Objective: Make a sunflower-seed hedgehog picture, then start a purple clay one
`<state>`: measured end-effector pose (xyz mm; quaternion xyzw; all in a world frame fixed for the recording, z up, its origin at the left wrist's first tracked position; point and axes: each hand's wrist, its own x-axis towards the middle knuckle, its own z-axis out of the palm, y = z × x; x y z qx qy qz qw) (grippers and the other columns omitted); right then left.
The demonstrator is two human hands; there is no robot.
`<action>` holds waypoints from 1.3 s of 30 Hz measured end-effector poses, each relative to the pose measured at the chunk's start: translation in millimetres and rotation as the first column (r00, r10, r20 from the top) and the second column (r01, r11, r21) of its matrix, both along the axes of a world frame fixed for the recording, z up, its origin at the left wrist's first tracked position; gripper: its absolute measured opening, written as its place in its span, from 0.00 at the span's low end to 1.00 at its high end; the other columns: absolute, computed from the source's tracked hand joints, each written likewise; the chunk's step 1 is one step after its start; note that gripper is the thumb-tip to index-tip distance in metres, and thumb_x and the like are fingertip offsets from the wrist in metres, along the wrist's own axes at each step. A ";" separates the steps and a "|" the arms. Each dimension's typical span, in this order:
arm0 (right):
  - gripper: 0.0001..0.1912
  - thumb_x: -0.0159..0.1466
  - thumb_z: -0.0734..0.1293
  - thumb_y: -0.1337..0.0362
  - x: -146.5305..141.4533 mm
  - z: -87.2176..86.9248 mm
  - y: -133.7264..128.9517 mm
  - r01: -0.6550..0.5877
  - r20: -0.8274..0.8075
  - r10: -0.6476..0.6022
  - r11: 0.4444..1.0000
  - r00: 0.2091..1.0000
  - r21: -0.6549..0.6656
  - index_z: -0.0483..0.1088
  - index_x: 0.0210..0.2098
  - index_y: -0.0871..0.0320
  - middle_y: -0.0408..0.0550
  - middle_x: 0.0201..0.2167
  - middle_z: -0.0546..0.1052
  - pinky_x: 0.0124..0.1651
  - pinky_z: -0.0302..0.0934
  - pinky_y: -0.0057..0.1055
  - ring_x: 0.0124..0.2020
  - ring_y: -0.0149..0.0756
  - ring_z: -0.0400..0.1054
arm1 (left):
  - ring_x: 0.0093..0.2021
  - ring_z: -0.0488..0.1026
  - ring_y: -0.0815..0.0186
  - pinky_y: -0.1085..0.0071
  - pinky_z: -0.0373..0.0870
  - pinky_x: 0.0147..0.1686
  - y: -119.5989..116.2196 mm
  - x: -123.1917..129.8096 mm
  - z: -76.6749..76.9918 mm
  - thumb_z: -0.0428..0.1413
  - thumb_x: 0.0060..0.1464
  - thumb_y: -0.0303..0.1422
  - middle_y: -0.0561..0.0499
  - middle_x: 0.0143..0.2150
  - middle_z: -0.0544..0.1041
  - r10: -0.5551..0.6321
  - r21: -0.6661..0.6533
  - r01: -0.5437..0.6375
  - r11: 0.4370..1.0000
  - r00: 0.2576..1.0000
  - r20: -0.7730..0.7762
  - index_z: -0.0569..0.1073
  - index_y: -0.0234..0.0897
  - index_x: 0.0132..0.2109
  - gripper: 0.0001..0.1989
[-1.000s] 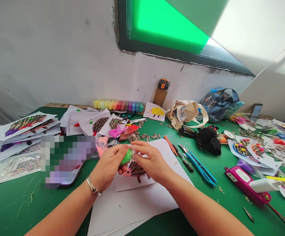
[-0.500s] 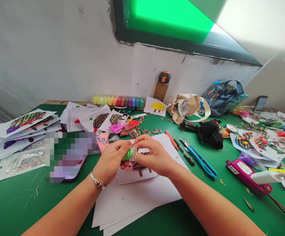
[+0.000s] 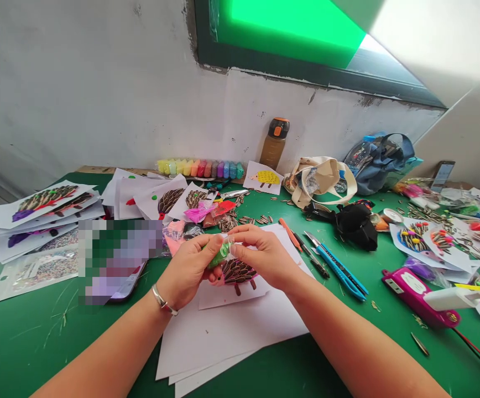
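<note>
A: Centre of things?
B: Green lump in clear wrapping (image 3: pixel 218 256), held up above a seeded picture card (image 3: pixel 240 274).
A: Hands?
B: Left hand (image 3: pixel 191 262) closed round the lump, thumb on top. Right hand (image 3: pixel 265 257) narrow, thumb and fingers pinched at the wrapping's end. Bracelet (image 3: pixel 163 302) on the left wrist.
A: Beneath?
B: Card has a dark seeded body and brown legs, partly hidden by the left hand. Lies on loose white sheets (image 3: pixel 207 349), green tabletop (image 3: pixel 298 367) below.
A: Right of the sheets?
B: Blue utility knife (image 3: pixel 340 271), blade pointing away; farther out, magenta device (image 3: pixel 414 296).
A: Wall side?
B: Row of coloured packets (image 3: pixel 201 169), brown bottle (image 3: pixel 274 149) upright.
</note>
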<state>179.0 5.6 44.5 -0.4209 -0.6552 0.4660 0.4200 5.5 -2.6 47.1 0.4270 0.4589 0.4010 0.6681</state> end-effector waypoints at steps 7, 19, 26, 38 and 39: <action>0.05 0.63 0.66 0.63 0.0 -1.4 -1.1 0.040 0.074 -0.047 0.995 0.996 0.094 0.73 0.31 0.55 0.47 0.43 0.73 0.52 0.59 0.36 0.47 0.36 0.68 | 0.17 0.66 0.72 0.75 0.65 0.16 0.6 -2.2 -1.5 0.67 0.42 0.51 0.58 0.20 0.67 0.029 -0.014 -0.029 0.999 1.000 -0.006 0.70 0.36 0.31 0.24; 0.14 0.64 0.63 0.53 1.3 -0.5 2.9 0.085 0.090 -0.076 0.991 0.993 -0.105 0.69 0.30 0.57 0.41 0.28 0.68 0.35 0.56 0.30 0.31 0.32 0.61 | 0.17 0.66 0.72 0.75 0.64 0.16 2.1 -2.3 -3.4 0.66 0.44 0.51 0.56 0.19 0.69 0.026 -0.009 -0.026 1.000 1.000 -0.008 0.69 0.36 0.29 0.23; 0.11 0.64 0.65 0.57 2.1 0.1 3.0 0.137 0.069 -0.143 0.988 0.987 0.075 0.69 0.28 0.56 0.44 0.32 0.70 0.40 0.58 0.30 0.37 0.34 0.63 | 0.17 0.66 0.71 0.75 0.64 0.16 0.4 -1.0 -2.5 0.67 0.43 0.50 0.57 0.19 0.68 0.026 -0.027 -0.026 0.999 1.000 0.001 0.69 0.36 0.29 0.23; 0.07 0.66 0.59 0.63 9.4 -0.1 1.3 0.056 0.365 -0.106 0.988 0.925 0.144 0.66 0.33 0.53 0.39 0.25 0.68 0.31 0.52 0.29 0.27 0.31 0.58 | 0.21 0.67 0.72 0.76 0.67 0.18 2.2 -3.9 -0.7 0.68 0.41 0.49 0.57 0.22 0.67 0.045 -0.028 -0.046 0.999 0.998 -0.038 0.72 0.35 0.33 0.23; 0.06 0.65 0.59 0.63 9.5 -1.3 1.4 0.058 0.354 -0.100 0.990 0.930 0.128 0.67 0.34 0.53 0.38 0.25 0.68 0.30 0.52 0.28 0.27 0.31 0.58 | 0.21 0.67 0.72 0.75 0.68 0.19 2.3 -4.1 -0.8 0.68 0.41 0.49 0.57 0.22 0.67 0.037 -0.024 -0.038 0.999 0.998 -0.045 0.72 0.35 0.33 0.23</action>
